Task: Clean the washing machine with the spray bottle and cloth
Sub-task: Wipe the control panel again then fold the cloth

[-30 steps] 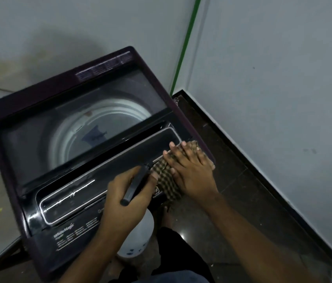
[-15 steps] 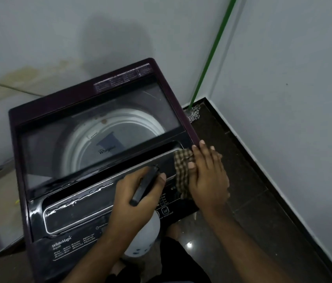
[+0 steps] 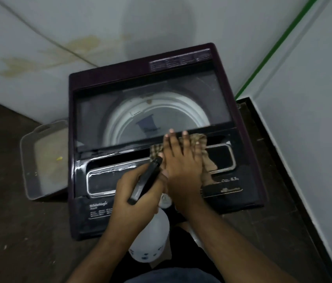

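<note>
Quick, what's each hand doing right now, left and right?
Left hand: grips the spray bottle by its black head.
Right hand: open, fingers flat, pressing the checked cloth onto the washing machine.

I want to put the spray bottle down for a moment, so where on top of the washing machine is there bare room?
The glass lid, behind both hands, is bare. So is the left end of the control panel, left of the left hand gripping the spray bottle. The panel's middle is crowded: the right hand presses the cloth there.
</note>
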The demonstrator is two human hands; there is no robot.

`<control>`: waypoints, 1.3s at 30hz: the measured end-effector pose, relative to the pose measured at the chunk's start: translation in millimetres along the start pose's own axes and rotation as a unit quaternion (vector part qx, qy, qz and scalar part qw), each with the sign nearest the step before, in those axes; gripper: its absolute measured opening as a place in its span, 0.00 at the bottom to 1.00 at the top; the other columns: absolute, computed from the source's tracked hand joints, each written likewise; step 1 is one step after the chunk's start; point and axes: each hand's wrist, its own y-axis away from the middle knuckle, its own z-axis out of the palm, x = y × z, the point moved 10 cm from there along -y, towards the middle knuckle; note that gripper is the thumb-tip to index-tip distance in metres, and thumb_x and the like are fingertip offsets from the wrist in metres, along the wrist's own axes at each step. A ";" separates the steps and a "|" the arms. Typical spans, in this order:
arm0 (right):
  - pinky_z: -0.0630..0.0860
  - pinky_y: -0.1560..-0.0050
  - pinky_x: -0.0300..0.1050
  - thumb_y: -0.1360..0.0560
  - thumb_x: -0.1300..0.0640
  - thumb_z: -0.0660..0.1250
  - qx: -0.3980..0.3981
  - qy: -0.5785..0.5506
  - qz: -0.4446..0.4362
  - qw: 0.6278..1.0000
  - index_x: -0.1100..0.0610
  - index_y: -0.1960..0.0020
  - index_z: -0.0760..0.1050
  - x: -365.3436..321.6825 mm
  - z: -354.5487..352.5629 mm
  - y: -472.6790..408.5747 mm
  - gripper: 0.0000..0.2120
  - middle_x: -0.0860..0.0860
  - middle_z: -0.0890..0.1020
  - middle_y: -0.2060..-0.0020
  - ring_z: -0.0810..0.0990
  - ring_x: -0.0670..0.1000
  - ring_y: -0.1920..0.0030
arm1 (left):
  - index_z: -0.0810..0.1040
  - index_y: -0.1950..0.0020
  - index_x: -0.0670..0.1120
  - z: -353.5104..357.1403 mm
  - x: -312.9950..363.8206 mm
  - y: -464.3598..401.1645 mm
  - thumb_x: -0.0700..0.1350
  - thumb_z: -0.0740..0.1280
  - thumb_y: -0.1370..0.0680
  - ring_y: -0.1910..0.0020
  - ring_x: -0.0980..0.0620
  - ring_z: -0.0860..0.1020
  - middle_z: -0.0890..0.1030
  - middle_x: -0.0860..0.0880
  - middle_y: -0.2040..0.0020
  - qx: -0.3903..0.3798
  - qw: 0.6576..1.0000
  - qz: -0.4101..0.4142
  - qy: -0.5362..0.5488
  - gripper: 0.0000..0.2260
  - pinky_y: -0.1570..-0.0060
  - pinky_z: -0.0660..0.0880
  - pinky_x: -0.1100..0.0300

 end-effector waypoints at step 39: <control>0.43 0.20 0.63 0.20 0.30 0.43 -0.057 0.054 0.096 0.992 0.46 0.16 0.46 43.3 14.9 -99.5 0.36 0.51 0.46 0.17 0.43 0.55 0.17 | 0.80 0.59 0.39 -62.9 12.1 -58.7 0.52 0.71 0.20 0.72 0.43 0.75 0.80 0.38 0.65 -0.043 0.998 -0.001 0.044 0.17 0.67 0.74 0.43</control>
